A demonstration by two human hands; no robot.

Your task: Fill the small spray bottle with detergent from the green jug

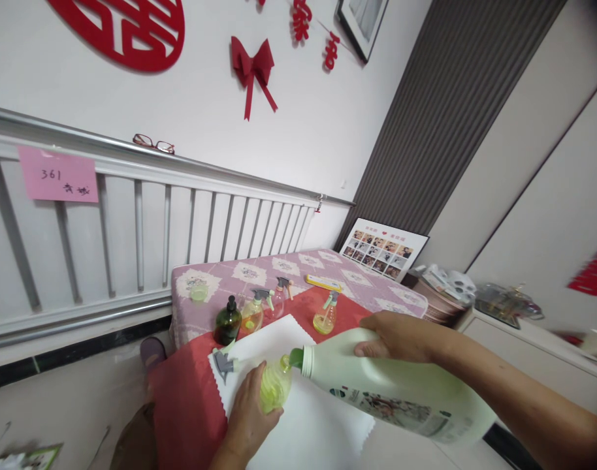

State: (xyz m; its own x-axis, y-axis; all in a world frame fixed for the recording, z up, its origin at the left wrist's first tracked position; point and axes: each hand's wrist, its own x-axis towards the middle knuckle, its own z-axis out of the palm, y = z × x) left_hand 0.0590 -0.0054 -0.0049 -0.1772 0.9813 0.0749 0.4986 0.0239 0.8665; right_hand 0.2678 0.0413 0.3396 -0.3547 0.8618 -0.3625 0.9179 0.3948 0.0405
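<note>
My left hand [253, 412] grips a small clear spray bottle [275, 385] with its top off and yellow-green liquid inside, tilted over the white cloth. My right hand [399, 336] is wrapped round the handle of a large pale green detergent jug [371, 382], tipped nearly sideways. The jug's green spout meets the mouth of the small bottle. A grey trigger spray head [224, 363] lies on the white cloth [318, 424] left of my left hand. Behind stand a dark green pump bottle [228, 321] and several trigger spray bottles, one yellow [325, 316] at the right.
A red cloth [185, 398] and a lilac patterned cover [259, 269] lie on the table. A yellow box [322, 282] and a pale green lid [199, 292] rest towards the back. A white radiator [151, 228] runs along the wall. A photo board [381, 248] leans at the far end.
</note>
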